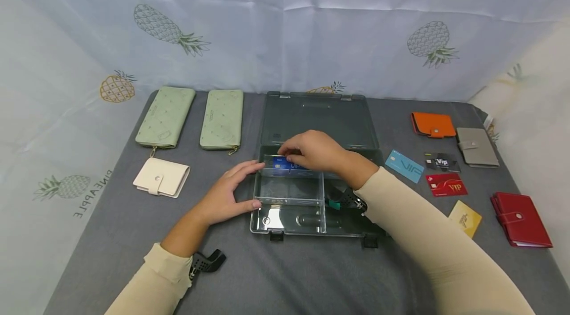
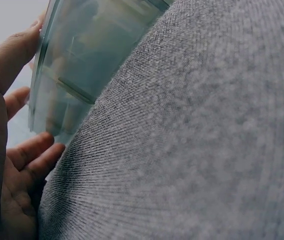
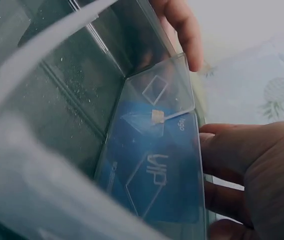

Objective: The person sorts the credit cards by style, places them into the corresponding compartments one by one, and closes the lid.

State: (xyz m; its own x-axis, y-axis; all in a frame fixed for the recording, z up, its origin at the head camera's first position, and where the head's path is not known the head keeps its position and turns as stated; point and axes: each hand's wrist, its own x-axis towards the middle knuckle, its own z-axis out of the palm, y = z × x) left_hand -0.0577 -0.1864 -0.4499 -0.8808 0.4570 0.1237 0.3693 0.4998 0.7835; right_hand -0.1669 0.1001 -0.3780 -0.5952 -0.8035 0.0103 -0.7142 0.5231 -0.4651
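Note:
A clear dark plastic organizer box (image 1: 289, 216) lies with its lid (image 1: 318, 117) raised back. A blue VIP card (image 1: 281, 162) stands in its rear left compartment, behind a clear divider in the right wrist view, where the card (image 3: 174, 150) shows its lettering. My right hand (image 1: 318, 152) reaches over the box and pinches the card's upper edge between thumb and fingers. My left hand (image 1: 224, 194) spreads along the box's left side, thumb and fingertips at its rim; the left wrist view shows the same hand (image 2: 22, 170) beside the clear wall.
Left of the box lie two green wallets (image 1: 166, 117) (image 1: 221, 119) and a cream wallet (image 1: 161, 176). To its right are several cards, including a light blue one (image 1: 404, 165) and a red one (image 1: 447, 184), plus orange (image 1: 434, 124), grey (image 1: 477, 147) and red (image 1: 521, 218) wallets.

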